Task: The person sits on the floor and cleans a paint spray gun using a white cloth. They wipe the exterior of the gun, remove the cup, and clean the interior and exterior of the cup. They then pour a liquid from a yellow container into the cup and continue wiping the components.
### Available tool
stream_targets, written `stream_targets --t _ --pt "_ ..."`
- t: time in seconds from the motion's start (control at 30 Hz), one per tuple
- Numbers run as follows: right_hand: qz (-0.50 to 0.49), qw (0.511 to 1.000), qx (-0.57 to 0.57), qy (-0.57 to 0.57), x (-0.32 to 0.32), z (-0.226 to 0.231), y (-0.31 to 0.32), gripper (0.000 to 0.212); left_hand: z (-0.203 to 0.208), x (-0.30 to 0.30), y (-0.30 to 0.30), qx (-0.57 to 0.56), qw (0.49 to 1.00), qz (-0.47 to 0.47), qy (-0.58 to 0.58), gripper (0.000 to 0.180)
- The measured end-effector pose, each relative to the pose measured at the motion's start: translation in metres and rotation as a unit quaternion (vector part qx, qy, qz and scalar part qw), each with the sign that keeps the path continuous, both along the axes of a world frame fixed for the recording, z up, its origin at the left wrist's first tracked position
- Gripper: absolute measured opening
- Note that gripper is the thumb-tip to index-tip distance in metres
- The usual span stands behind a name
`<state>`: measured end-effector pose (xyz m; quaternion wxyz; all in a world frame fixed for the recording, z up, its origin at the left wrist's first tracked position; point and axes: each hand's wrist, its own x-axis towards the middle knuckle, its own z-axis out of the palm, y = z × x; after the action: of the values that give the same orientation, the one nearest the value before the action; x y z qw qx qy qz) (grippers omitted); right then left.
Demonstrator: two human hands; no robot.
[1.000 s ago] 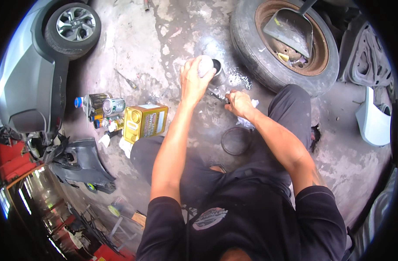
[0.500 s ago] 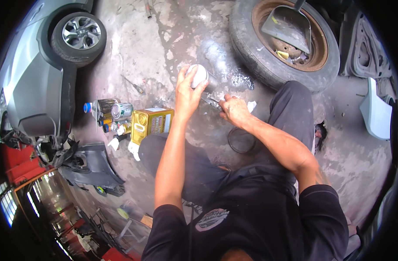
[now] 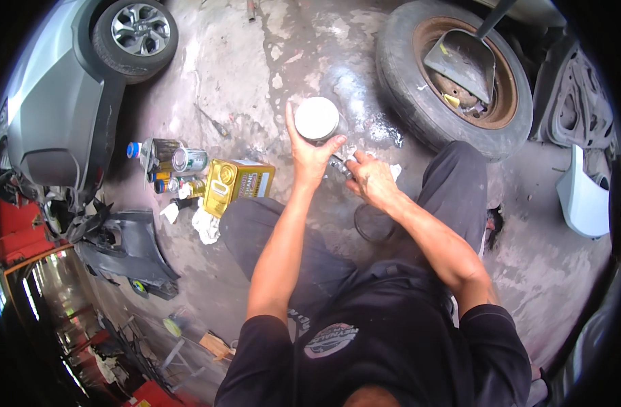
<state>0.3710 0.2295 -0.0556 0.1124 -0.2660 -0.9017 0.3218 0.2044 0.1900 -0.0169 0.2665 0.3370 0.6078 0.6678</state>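
The left hand (image 3: 309, 150) is raised over the stained grey concrete floor (image 3: 256, 74), fingers and thumb curled round the side of a round white-topped cup (image 3: 316, 118), which it grips from below and the left. The cup sits high in the view, just above the palm, its flat pale top turned up toward the camera. Just to the right, the right hand (image 3: 368, 180) is closed around a small dark metal tool (image 3: 340, 165), with a crumpled white rag (image 3: 392, 169) bunched against its knuckles. The 2 hands are near each other, the tool's end lying between them, close below the cup; whether it touches the cup cannot be told.

The person crouches, dark trousers at both knees. Beside the left knee stands a gold rectangular metal tin (image 3: 237, 182), tilted, with a white cloth (image 3: 205, 225) at its lower corner. Further left is a cluster of small paint cans and bottles (image 3: 166, 165). At upper right a worn black tyre on a rusty rim (image 3: 453, 74) lies flat, a grey dustpan (image 3: 463, 61) resting inside it. A silver car (image 3: 59, 102) fills the upper left, and a dark grey plastic bumper piece (image 3: 117, 247) lies below it.
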Motion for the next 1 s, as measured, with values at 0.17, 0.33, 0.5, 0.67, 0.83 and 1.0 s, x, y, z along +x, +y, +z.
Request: stream_targets --t 0.17,0.33,0.5,0.67,0.83,1.0 --pt "0.061 0.993 -0.069 0.070 0.016 0.024 0.028 0.037 0.016 -0.011 0.015 -0.064 0.997 -0.037 -0.037 0.081" --pt "-0.112 0.973 -0.009 0.202 0.004 0.206 0.064 0.045 0.079 -0.012 0.018 -0.066 0.997 -0.036 -0.034 0.078" --pt "0.010 0.969 0.246 0.023 -0.069 0.293 0.060 0.032 0.143 0.001 0.033 -0.095 0.990 -0.033 0.095 0.077" --pt "-0.051 0.998 -0.031 -0.017 -0.086 0.394 0.116 0.029 0.281 0.014 0.030 -0.128 0.989 -0.001 0.072 0.075" --pt "-0.183 0.963 0.131 0.149 -0.075 0.489 0.013 0.042 0.376 -0.003 0.016 -0.101 0.993 0.007 0.064 0.077" --pt "-0.202 0.900 -0.300 0.245 -0.077 0.558 0.062 0.045 0.524 -0.011 -0.010 -0.052 0.998 -0.040 -0.024 0.083"
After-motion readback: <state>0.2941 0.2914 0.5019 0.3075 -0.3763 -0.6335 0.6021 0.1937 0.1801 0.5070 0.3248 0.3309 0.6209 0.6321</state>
